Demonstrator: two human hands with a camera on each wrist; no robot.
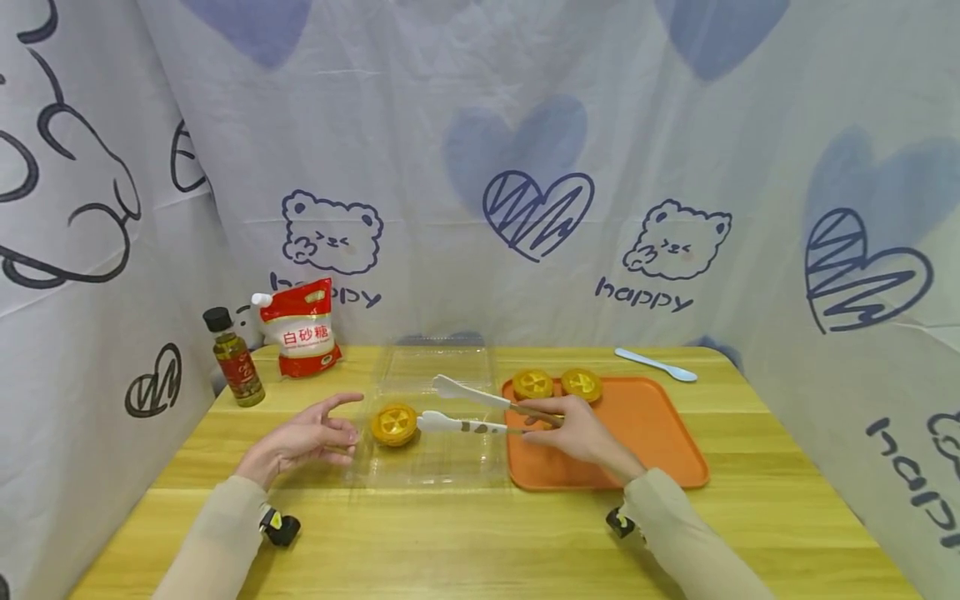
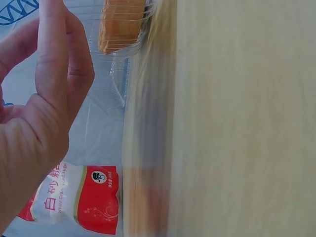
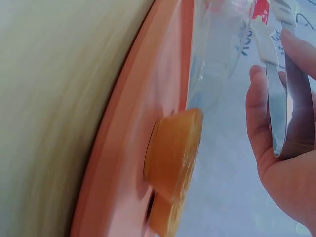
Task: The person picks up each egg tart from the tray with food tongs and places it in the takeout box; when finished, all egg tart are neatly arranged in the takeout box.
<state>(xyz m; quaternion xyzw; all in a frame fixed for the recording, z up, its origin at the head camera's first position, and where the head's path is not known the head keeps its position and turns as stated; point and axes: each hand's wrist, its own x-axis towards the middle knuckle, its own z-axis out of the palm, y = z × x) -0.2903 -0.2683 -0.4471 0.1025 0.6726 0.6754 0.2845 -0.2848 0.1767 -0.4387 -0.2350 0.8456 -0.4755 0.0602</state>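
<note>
My right hand (image 1: 573,433) grips a pair of tongs (image 3: 284,108) with white tips, their arms spread apart. In the head view, the lower tip ends right beside a golden egg tart (image 1: 394,424); whether they touch I cannot tell. That tart sits at the left in a clear plastic container (image 1: 450,471) with its lid folded back. By the container's left edge is my left hand (image 1: 311,437), fingers loosely spread and holding nothing. Two more egg tarts, one left (image 1: 533,385) and one right (image 1: 582,384), stand at the back of an orange tray (image 1: 637,450).
A red and white sugar bag (image 1: 306,333) and a bottle with a black cap (image 1: 238,367) stand at the back left. Behind the tray lies a pale blue spoon (image 1: 656,364). A printed curtain (image 1: 450,275) surrounds the wooden table (image 1: 450,550) at back and sides.
</note>
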